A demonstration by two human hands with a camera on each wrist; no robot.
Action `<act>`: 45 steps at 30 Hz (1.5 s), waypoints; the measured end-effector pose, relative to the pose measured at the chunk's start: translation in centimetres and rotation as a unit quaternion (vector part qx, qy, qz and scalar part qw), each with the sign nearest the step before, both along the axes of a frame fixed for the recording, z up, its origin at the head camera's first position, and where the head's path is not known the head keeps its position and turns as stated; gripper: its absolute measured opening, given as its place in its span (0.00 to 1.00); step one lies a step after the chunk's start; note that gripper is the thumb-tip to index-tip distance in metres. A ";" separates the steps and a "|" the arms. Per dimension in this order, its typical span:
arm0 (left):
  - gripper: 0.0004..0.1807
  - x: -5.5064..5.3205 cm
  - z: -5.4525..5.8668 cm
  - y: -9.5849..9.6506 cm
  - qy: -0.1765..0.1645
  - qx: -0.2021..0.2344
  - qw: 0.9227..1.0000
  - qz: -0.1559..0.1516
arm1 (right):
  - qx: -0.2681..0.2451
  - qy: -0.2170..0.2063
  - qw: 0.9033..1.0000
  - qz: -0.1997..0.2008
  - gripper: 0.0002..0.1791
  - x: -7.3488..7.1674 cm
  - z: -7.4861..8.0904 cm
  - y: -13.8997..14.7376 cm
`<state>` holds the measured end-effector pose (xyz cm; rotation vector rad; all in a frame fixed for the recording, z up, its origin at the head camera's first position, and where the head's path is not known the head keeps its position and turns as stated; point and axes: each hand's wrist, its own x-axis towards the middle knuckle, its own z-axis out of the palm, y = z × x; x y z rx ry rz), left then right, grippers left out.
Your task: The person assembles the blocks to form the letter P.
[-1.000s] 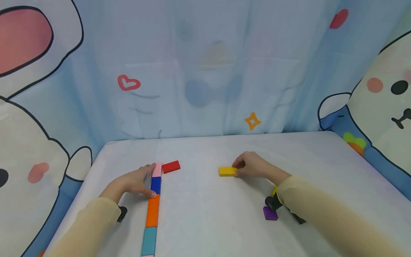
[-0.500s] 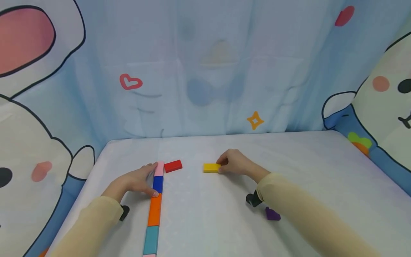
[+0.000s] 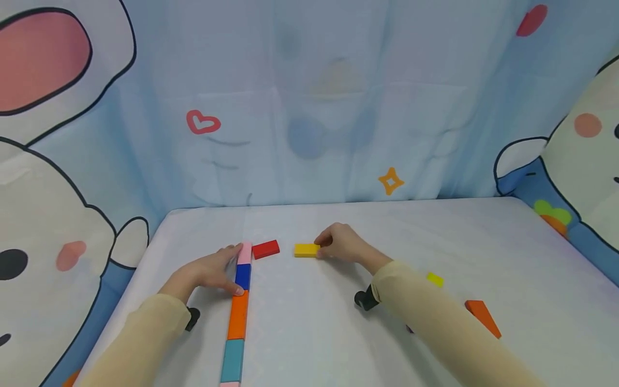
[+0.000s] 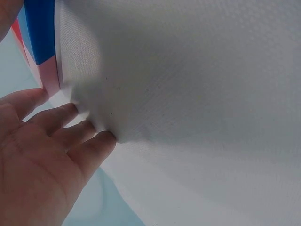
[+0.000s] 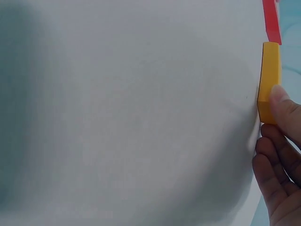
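A row of flat blocks runs up the table in the head view: a pink block (image 3: 245, 253) at the far end, then a blue block (image 3: 243, 276), an orange block (image 3: 238, 315) and a teal block (image 3: 232, 360). My left hand (image 3: 209, 272) rests along its left side, thumb by the blue-orange joint and index fingertip at the pink block. A red block (image 3: 266, 249) lies slanted at the pink block's right. My right hand (image 3: 344, 246) pinches the right end of a yellow block (image 3: 306, 250) between thumb and fingers, a short gap right of the red block.
Right of the right forearm lie a small bright yellow piece (image 3: 435, 279) and an orange wedge-shaped block (image 3: 483, 318). A dark piece is mostly hidden under the sleeve. Behind the white table (image 3: 411, 231) hangs a blue printed curtain (image 3: 329, 161).
My right hand has brought the yellow block leftward, nearer the red block. The left hand keeps its place at the row. The view has shifted slightly, and the orange wedge now shows.
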<state>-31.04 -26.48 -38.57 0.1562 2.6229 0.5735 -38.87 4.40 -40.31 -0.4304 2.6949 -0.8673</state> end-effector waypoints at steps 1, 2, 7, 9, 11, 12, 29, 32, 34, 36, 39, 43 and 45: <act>0.60 0.0 0.0 0.0 0.001 0.000 1.000 -0.001 | -0.003 -0.001 1.000 -0.002 0.18 0.0 -0.1 -0.2; 0.60 0.0 0.0 0.0 0.001 -0.001 1.000 -0.002 | -0.007 -0.001 1.000 -0.004 0.18 -0.1 -0.2 -0.3; 0.60 0.1 0.1 0.0 0.003 -0.004 1.000 -0.003 | -0.026 -0.001 1.000 -0.012 0.17 -0.2 -0.5 -1.1; 0.60 0.0 0.0 0.0 0.003 -0.004 1.000 -0.001 | -0.031 0.000 0.999 -0.014 0.17 -0.3 -0.5 -1.4; 0.59 0.0 -0.1 -0.1 0.002 -0.004 1.000 0.001 | -0.036 0.003 0.999 -0.015 0.17 -0.3 -0.6 -1.7; 0.59 0.0 -0.1 -0.2 0.001 -0.003 1.000 0.002 | -0.038 0.005 0.999 -0.015 0.17 -0.3 -0.6 -1.9; 0.60 -0.2 0.0 -0.2 0.002 -0.004 1.000 0.002 | -0.041 0.018 0.999 -0.015 0.17 -0.6 -0.7 -2.9; 0.60 -0.2 0.0 -0.2 0.002 -0.005 1.000 0.001 | -0.043 0.021 0.999 -0.014 0.17 -0.7 -0.8 -3.0; 0.61 -0.2 0.0 -0.2 0.003 -0.004 1.000 0.000 | -0.045 0.022 0.999 -0.014 0.17 -0.7 -0.8 -3.1; 0.60 -0.2 -0.1 -0.2 0.003 -0.003 1.000 -0.001 | -0.046 0.023 0.999 -0.012 0.17 -0.7 -0.8 -3.1; 0.60 -0.2 -0.1 -0.3 0.003 0.000 1.000 -0.004 | -0.046 0.022 0.999 -0.011 0.18 -0.6 -0.8 -3.2; 0.60 -0.2 -0.1 -0.3 0.004 0.001 1.000 -0.005 | -0.048 0.020 0.999 -0.011 0.18 -0.6 -0.7 -3.2; 0.60 -0.2 -0.1 -0.3 0.004 0.002 1.000 -0.004 | -0.048 0.018 0.999 -0.012 0.18 -0.6 -0.7 -3.2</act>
